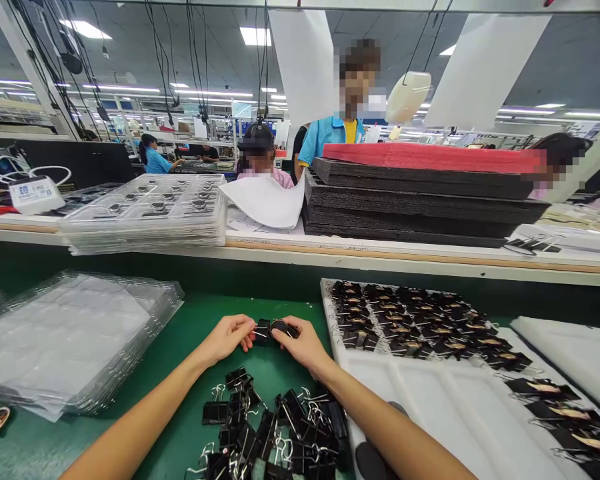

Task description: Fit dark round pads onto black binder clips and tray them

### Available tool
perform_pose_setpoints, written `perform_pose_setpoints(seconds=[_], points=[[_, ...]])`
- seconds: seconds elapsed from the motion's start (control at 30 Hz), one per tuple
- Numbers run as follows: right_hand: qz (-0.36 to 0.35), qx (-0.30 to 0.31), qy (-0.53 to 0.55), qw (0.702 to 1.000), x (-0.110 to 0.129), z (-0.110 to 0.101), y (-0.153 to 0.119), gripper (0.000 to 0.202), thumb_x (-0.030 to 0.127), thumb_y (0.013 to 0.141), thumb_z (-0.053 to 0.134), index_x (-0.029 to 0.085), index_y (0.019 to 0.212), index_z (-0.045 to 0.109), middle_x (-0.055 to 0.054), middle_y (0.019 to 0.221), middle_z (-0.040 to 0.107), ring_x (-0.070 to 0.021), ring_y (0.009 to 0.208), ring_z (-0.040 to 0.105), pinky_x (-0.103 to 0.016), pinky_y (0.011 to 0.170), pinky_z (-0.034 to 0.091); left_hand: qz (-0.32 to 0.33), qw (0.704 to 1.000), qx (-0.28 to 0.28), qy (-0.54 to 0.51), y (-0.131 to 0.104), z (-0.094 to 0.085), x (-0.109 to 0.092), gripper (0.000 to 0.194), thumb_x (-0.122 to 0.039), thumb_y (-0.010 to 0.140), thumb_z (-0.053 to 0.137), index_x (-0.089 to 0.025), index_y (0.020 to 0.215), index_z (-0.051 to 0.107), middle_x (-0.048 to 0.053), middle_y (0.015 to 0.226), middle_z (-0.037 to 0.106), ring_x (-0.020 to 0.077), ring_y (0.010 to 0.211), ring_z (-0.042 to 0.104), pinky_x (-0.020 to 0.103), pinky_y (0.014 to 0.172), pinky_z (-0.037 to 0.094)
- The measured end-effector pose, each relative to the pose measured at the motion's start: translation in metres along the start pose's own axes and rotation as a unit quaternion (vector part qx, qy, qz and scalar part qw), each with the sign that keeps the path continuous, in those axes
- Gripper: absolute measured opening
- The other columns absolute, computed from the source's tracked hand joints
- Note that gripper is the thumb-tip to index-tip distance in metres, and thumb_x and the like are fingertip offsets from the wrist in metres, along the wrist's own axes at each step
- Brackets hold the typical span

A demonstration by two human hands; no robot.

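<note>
Binder clip (263,331) is held over the green desk (195,313), on the far side of the clip pile (267,428). Left hand (233,335) pinches its wire end; right hand (303,341) grips a dark rounded piece (283,325). Square alignment, even pressure appear advisable.

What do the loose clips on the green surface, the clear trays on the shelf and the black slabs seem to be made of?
Loose clips: probably coated metal, black with a slight sheen; their silvery wire handles glint like bare metal.
Clear trays: likely thin glossy plastic, see-through with moulded pockets.
Black slabs: matte, perhaps foam, going by the rough edges.
</note>
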State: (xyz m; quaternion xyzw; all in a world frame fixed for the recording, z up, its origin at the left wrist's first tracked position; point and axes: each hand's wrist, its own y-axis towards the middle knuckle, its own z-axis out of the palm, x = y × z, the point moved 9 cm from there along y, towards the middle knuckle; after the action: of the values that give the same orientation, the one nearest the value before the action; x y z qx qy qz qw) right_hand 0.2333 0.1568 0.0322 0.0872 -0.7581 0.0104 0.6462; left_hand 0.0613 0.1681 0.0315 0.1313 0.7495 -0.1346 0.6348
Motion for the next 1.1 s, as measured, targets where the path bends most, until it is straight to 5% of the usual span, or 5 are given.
perform_pose_setpoints(seconds=[0.5, 0.67, 0.87, 0.97, 1.1], points=[[-0.022, -0.083, -0.132, 0.988, 0.007, -0.015, -0.001, 0.016, 0.037, 0.082, 0.065, 0.022, 0.082, 0.069, -0.002, 0.081, 0.072, -0.0223, 0.077, 0.065, -0.032, 0.071, 0.045, 0.023, 0.995, -0.065, 0.066, 0.004, -0.004, 0.004, 0.056, -0.072, 0.083, 0.061, -0.017, 0.087, 0.064, 0.003, 0.075, 0.064, 0.0172, 0.063, 0.063, 0.028, 0.056, 0.051], [0.035, -0.12, -0.151, 0.981, 0.005, -0.028, -0.003, 0.016, 0.035, 0.084, 0.06, 0.022, 0.084, 0.069, -0.002, 0.085, 0.075, -0.0212, 0.081, 0.068, -0.03, 0.071, 0.045, -0.025, 0.988, -0.016, 0.151, 0.004, -0.01, 0.003, 0.05, -0.064, 0.091, 0.047, -0.019, 0.074, 0.058, 0.002, 0.068, 0.062, 0.0163, 0.058, 0.058, 0.028, 0.056, 0.045], [0.087, 0.087, -0.406, 0.906, 0.007, -0.002, -0.009, 0.018, 0.03, 0.078, 0.068, 0.023, 0.092, 0.076, -0.009, 0.095, 0.074, -0.0293, 0.096, 0.068, -0.036, 0.08, 0.048, 0.08, 0.847, 0.066, 0.522, -0.014, 0.005, -0.026, 0.041, -0.046, 0.097, 0.044, -0.021, 0.077, 0.07, 0.006, 0.083, 0.069, 0.0226, 0.076, 0.067, 0.03, 0.064, 0.04], [0.042, 0.076, -0.493, 0.866, 0.037, -0.007, -0.014, 0.032, 0.039, 0.082, 0.073, 0.019, 0.106, 0.076, -0.018, 0.113, 0.068, -0.0374, 0.112, 0.062, -0.046, 0.09, 0.048, 0.133, 0.786, 0.02, 0.603, -0.021, 0.007, -0.049, 0.04, -0.051, 0.097, 0.049, -0.022, 0.109, 0.074, 0.009, 0.104, 0.071, 0.0248, 0.083, 0.071, 0.031, 0.063, 0.045], [-0.148, -0.038, -0.358, 0.921, 0.134, -0.035, -0.036, 0.024, 0.031, 0.096, 0.063, 0.019, 0.114, 0.072, -0.011, 0.106, 0.069, -0.0254, 0.102, 0.065, -0.04, 0.091, 0.051, 0.317, 0.758, -0.094, 0.562, -0.06, 0.005, -0.125, 0.035, -0.044, 0.104, 0.048, -0.022, 0.12, 0.07, 0.005, 0.096, 0.073, 0.0162, 0.071, 0.069, 0.027, 0.059, 0.047]])
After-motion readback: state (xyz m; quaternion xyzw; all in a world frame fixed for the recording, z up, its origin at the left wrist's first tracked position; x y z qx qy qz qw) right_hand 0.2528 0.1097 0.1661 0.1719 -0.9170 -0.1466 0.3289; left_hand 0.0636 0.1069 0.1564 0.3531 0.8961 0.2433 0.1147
